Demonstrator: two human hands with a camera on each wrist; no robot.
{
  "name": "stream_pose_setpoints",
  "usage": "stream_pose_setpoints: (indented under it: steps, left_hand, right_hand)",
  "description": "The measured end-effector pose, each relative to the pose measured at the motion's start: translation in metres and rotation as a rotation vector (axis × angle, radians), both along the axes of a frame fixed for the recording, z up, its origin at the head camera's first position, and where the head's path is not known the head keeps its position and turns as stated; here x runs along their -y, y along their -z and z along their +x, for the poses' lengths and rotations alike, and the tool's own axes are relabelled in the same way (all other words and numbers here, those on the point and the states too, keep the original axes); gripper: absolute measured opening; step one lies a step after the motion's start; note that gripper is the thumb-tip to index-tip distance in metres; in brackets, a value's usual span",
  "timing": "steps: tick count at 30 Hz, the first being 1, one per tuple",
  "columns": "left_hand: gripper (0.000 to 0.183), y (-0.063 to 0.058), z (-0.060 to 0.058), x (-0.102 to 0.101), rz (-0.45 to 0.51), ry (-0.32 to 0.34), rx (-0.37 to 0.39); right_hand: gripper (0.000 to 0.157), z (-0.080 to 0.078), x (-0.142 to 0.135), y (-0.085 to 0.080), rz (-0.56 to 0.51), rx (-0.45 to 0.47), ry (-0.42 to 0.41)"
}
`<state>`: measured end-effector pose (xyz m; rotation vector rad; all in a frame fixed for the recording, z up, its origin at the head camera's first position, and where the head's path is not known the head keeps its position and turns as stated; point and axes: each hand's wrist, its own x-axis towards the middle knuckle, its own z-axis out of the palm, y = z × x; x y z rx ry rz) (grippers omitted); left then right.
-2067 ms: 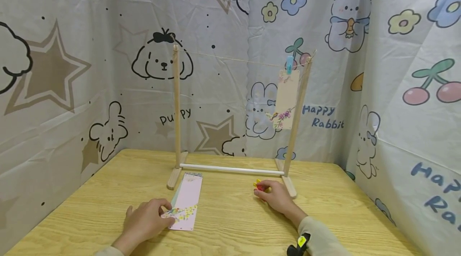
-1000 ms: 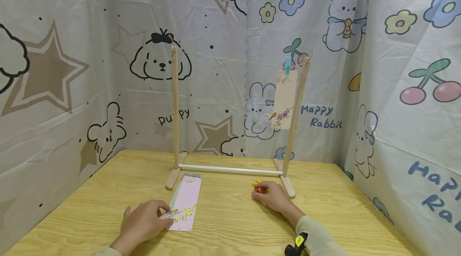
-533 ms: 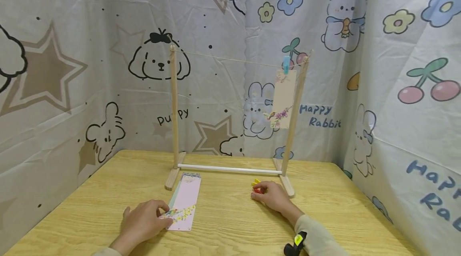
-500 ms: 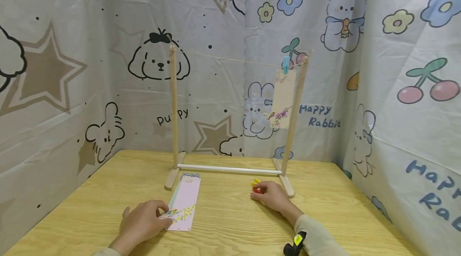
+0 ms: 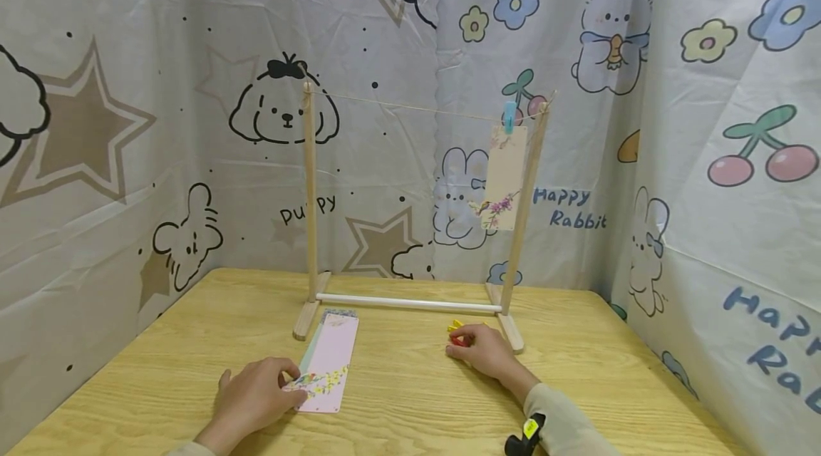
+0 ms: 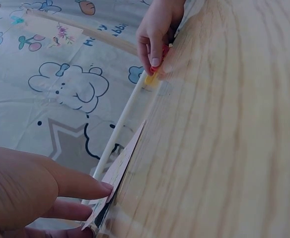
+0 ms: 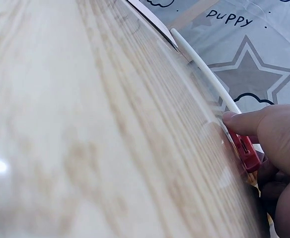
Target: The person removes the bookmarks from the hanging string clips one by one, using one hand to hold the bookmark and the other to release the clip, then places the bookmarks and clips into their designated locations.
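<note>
In the head view my left hand (image 5: 253, 395) is at the lower left edge of a small stack of paper bookmarks. Its thumb and fingers pinch the top one, a pink bookmark (image 5: 336, 349) with yellow blossoms and a bird. A greenish card edge shows beneath it. Near the stand's right foot, my right hand (image 5: 487, 353) holds a red clothespin (image 7: 245, 152) between thumb and fingers. Beside it lies a yellow clothespin (image 5: 455, 325), partly hidden by the fingers. Higher up, a blue clothespin (image 5: 509, 117) fixes a cream bookmark (image 5: 505, 171) to a string.
A wooden stand with a left post (image 5: 311, 192), a right post (image 5: 527, 206) and a white crossbar (image 5: 410, 303) stands on the wooden table (image 5: 398, 385). The string (image 5: 410, 107) runs between the post tops. A printed curtain (image 5: 385, 28) encloses the back and sides.
Both hands keep almost the same place and grip. The whole scene shifts slightly left in the head view, as the camera moves a little.
</note>
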<state>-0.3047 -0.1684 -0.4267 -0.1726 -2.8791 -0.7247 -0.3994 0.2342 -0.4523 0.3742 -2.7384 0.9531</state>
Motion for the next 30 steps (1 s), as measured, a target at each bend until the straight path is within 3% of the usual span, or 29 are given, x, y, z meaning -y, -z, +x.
stream_pose_setpoints:
  steps: [30]
  left_hand:
    - [0.027,0.0020,0.0002,0.0013,-0.009,0.004,-0.004]
  right_hand:
    - [0.033,0.0018,-0.0003,-0.0014,0.084,-0.017,-0.050]
